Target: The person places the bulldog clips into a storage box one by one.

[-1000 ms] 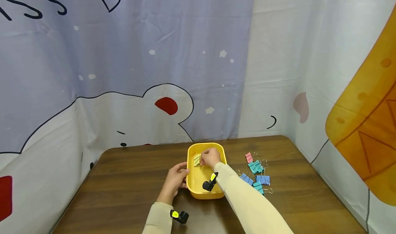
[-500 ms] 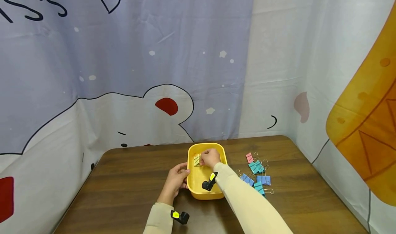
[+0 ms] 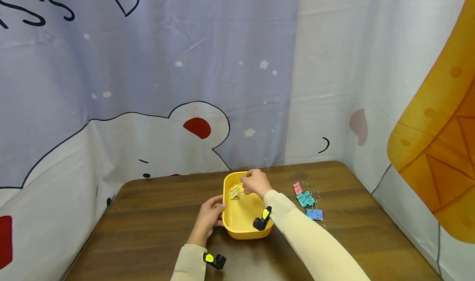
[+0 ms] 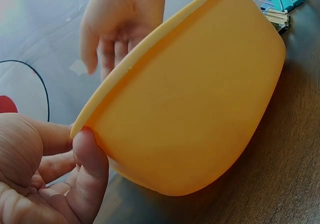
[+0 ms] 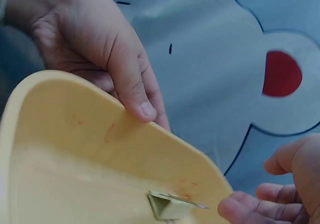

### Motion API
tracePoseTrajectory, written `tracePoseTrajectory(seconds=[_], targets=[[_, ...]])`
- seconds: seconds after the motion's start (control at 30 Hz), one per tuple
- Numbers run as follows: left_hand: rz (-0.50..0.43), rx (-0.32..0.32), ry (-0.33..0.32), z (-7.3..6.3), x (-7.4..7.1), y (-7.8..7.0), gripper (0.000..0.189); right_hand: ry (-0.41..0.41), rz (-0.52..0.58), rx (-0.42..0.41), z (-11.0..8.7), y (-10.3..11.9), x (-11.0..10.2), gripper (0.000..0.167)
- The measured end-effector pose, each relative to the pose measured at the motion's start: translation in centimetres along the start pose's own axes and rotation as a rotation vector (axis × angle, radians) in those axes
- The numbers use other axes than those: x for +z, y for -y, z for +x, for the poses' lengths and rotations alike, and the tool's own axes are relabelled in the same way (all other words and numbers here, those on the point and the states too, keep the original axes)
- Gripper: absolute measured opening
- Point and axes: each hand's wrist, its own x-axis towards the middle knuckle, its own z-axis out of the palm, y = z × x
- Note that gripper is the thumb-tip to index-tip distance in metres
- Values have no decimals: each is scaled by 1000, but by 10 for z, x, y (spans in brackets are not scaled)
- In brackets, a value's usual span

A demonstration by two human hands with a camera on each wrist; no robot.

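Note:
My left hand [image 3: 209, 215] grips the left rim of a yellow plastic bin [image 3: 243, 223], thumb on the rim and fingers against its outer wall. A pale yellow binder clip [image 3: 235, 192] lies inside toward the far left; the right wrist view shows this binder clip [image 5: 167, 206] with a wire handle pointing toward my right hand [image 5: 300, 179]. Over the far part of the bin, that right hand [image 3: 257, 182] has loosely bent fingers with nothing between them. In the left wrist view the bin wall [image 4: 195, 103] hides the bin's inside.
Right of the bin on the wooden table [image 3: 159, 215] lie a pink binder clip [image 3: 297, 188], a teal binder clip [image 3: 305, 199] and a blue binder clip [image 3: 314, 215]. My right sleeve [image 3: 311, 239] crosses in front of other clips. A printed curtain [image 3: 252, 87] hangs behind the table.
My right hand has let go of the yellow binder clip and risen up and slightly right. Its sleeve now covers the nearer blue and teal clips. The left hand stays on the rim.

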Motion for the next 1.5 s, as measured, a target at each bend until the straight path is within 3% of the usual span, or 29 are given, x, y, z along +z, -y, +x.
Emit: tracePoseTrajectory(seconds=[0.37, 0.7, 0.8, 0.97, 1.1, 1.27, 1.4, 1.5], targets=[[3, -4, -5, 0, -1, -4, 47, 53, -98, -135, -36, 9, -42, 21], [6, -20, -14, 3, 0, 1, 45, 125, -264, -222, -88, -8, -63, 13], [7, -17, -12, 3, 0, 1, 45, 160, -191, -210, -99, -12, -66, 14], [2, -10, -3, 2, 0, 1, 46, 159, 49, -166, -108, -12, -76, 21], [0, -16, -2, 2, 0, 1, 46, 109, 193, -132, -111, -10, -84, 26], [5, -22, -15, 3, 0, 0, 45, -12, 348, -79, -110, -7, -90, 27], [12, -24, -16, 3, -1, 0, 45, -59, 393, -54, -108, -8, -92, 25], [11, -26, -16, 3, 0, 1, 45, -49, 368, -49, -105, -10, -91, 26]])
